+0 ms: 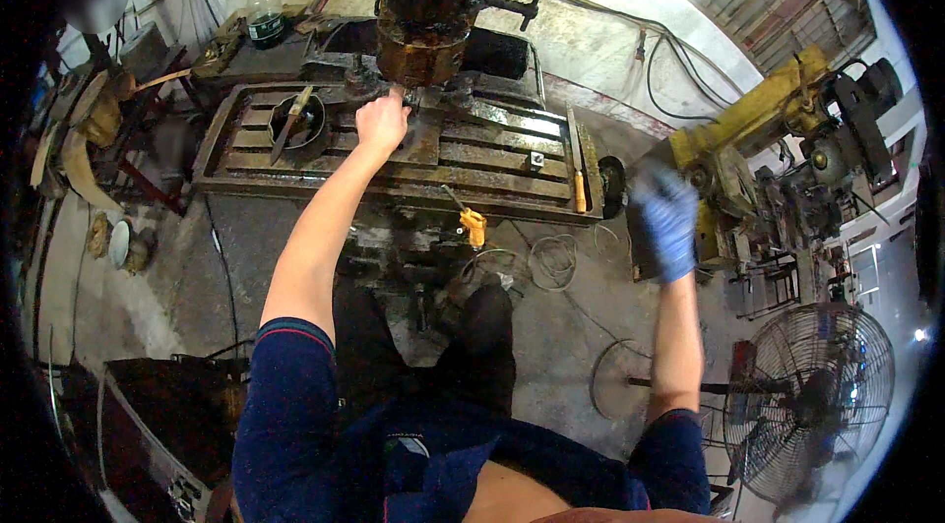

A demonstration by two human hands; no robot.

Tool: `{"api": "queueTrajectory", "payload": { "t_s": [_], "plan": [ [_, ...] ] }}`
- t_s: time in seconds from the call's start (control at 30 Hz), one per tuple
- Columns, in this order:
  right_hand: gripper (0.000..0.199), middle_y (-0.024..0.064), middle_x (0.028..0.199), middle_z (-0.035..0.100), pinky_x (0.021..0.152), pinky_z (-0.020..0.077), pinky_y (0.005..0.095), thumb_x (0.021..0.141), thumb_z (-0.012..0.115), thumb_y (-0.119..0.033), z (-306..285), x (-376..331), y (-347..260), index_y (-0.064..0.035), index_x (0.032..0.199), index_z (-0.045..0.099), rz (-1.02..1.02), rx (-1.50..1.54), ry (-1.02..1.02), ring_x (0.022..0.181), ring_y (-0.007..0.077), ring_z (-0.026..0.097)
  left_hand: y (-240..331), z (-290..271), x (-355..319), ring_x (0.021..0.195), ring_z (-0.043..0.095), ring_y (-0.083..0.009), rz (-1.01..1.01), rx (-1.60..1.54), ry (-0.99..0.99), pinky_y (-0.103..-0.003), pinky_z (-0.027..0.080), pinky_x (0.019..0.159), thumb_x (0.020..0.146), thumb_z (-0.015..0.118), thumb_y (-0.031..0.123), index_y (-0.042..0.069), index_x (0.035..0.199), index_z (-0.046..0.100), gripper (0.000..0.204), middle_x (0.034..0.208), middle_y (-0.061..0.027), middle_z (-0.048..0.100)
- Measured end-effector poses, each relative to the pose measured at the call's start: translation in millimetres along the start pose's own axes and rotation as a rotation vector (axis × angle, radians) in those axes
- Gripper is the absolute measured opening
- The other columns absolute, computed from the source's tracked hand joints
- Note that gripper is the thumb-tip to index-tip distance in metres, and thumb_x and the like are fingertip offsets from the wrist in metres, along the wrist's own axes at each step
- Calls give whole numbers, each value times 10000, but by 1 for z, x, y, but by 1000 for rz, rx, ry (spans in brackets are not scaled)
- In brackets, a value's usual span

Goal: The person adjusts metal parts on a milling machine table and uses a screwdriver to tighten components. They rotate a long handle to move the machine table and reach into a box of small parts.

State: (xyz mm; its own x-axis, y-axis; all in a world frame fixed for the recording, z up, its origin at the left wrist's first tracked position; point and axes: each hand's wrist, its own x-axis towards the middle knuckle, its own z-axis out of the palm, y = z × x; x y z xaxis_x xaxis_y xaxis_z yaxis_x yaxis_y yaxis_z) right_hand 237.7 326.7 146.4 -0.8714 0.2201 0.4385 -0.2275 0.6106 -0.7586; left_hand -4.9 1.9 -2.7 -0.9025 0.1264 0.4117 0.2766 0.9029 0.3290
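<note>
Two hands: both were raised over a slotted machine table [492, 154], well apart from each other.
Left hand: the bare left hand [381, 122] reached to the far side, at the base of the rusty machine head [423, 26]; its fingers were curled toward a small part there, hidden from view, so I could not tell whether it gripped anything.
Right hand: the right hand [665, 220] wore a blue glove and was blurred, to the right past the table's end; whether it was open or closed could not be told.
Machine table: dark and oily, it lay across the far middle of the scene, beneath the machine head.
On the table: a round dark bowl [297, 122] with a flat tool [292, 123] resting across it stood at the left end; an orange-handled tool [577, 190] lay at the right end.
Near edge: an orange fitting [473, 225] hung below the table's front.
Right side: a yellow machine [758, 120] stood far right, with a standing fan [812, 395] nearer.
Far left: a clear plastic bottle [264, 13] stood behind the table.
</note>
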Motion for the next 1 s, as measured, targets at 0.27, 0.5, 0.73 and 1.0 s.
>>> {"api": "queueTrajectory", "payload": {
  "t_s": [0.27,0.5,0.73,1.0],
  "plan": [
    [480,151,1180,530,1002,305,489,780,540,-287,-93,154,-184,-46,1193,490,-854,398,200,1113,345,459,-1,-1,4,682,625,-345,-25,-16,-11,-443,496,603,777,603,268,42,923,547,275,704,-166,628],
    [359,182,893,578,946,370,475,893,415,-318,-58,93,-149,18,932,537,-733,540,315,948,345,559,-6,1,1,674,624,-343,-19,-48,13,-437,499,597,764,613,292,46,888,566,279,695,-162,627],
    [359,127,764,551,913,381,511,873,458,-352,1,44,-92,-8,792,522,-796,359,420,839,306,568,-4,-3,3,754,620,-338,-71,-84,-31,-444,492,661,754,626,313,41,849,595,289,770,-171,631],
    [287,104,736,503,969,300,512,854,494,-333,17,44,-98,-60,766,472,-710,464,403,937,314,525,-30,-24,-6,800,614,-330,-59,-182,-65,-442,490,679,750,640,326,83,887,599,282,809,-134,638]
  ]
}}
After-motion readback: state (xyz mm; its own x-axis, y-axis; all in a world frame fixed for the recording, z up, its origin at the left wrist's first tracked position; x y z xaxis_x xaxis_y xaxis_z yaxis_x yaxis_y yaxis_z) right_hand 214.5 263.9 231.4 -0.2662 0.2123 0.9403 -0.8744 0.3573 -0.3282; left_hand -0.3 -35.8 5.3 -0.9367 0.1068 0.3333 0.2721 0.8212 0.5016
